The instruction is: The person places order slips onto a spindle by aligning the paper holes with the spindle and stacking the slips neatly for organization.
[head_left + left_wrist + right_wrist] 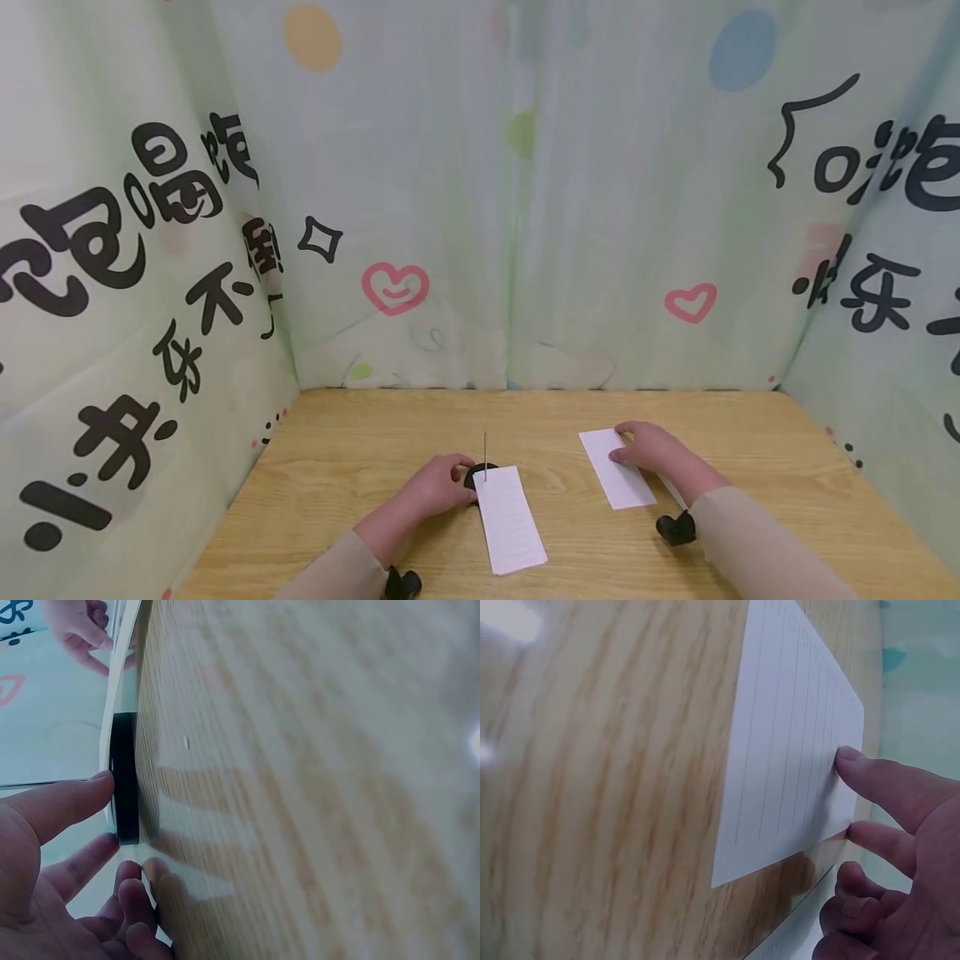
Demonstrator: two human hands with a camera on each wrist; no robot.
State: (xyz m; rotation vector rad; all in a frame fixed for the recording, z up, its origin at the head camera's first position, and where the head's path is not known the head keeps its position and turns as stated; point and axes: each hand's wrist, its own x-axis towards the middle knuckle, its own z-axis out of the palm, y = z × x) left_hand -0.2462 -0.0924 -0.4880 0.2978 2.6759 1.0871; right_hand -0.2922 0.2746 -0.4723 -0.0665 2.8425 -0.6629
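A black round-based paper spike [126, 787] stands on the table, its thin rod upright. My left hand [438, 486] holds the base at its left edge, thumb on top and index finger at the side. White lined slips [513, 525] lie at the spike, the rod at their top end. To the right, my right hand [654, 452] pinches the edge of another lined slip [611, 468] between thumb and index finger. This slip lies close over the table in the right wrist view. More white paper [791, 934] shows partly hidden beneath the right hand.
The wooden table [360, 433] is bounded by a printed curtain [465, 208] at the back and on both sides. Black devices sit at the left wrist [402, 583] and the right wrist [677, 528]. A tiny white scrap [187, 742] lies near the spike base.
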